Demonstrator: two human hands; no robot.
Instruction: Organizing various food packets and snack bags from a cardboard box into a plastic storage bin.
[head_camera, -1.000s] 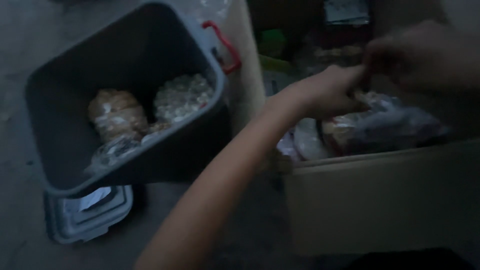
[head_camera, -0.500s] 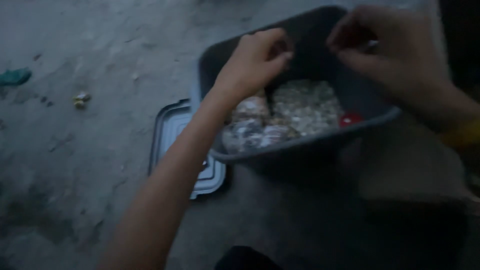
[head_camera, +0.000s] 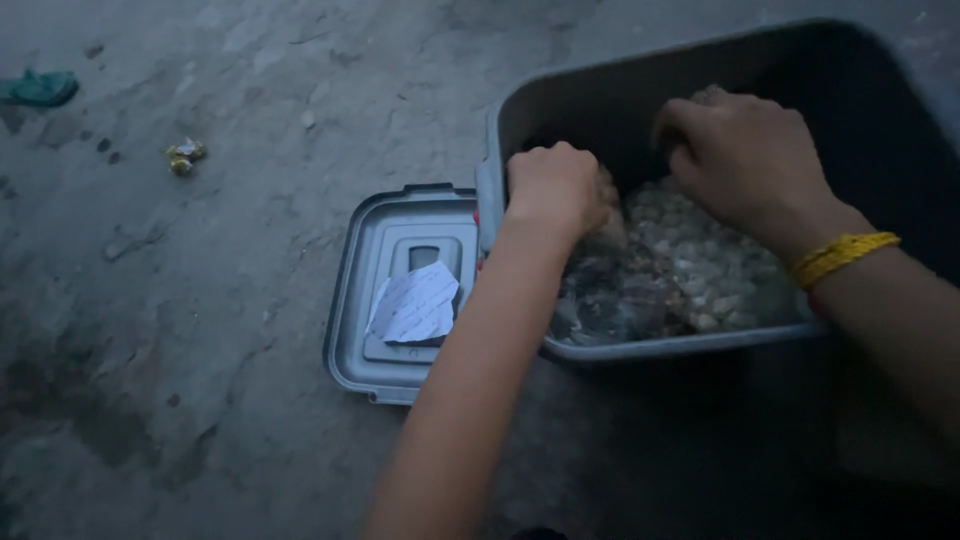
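Observation:
A grey plastic bin (head_camera: 520, 110) stands on the concrete floor. Inside it lie clear bags of pale, pebbly food (head_camera: 700, 270). My left hand (head_camera: 553, 186) is down inside the bin at its left wall, fingers curled on top of a bag. My right hand (head_camera: 745, 160), with a yellow band (head_camera: 840, 255) on the wrist, presses fingers-down onto the bags farther back. What the fingers of either hand grip is hidden among the bags.
The bin's grey lid (head_camera: 385, 290) lies flat on the floor at the bin's left, with a white slip of paper (head_camera: 415, 305) on it. A small crumpled wrapper (head_camera: 184, 155) and a teal scrap (head_camera: 40, 88) lie on the floor at the far left.
Both hands came from above a cardboard box, over the bin's rim, and are now down inside the bin on the bags. The view has swung to the bin and lid.

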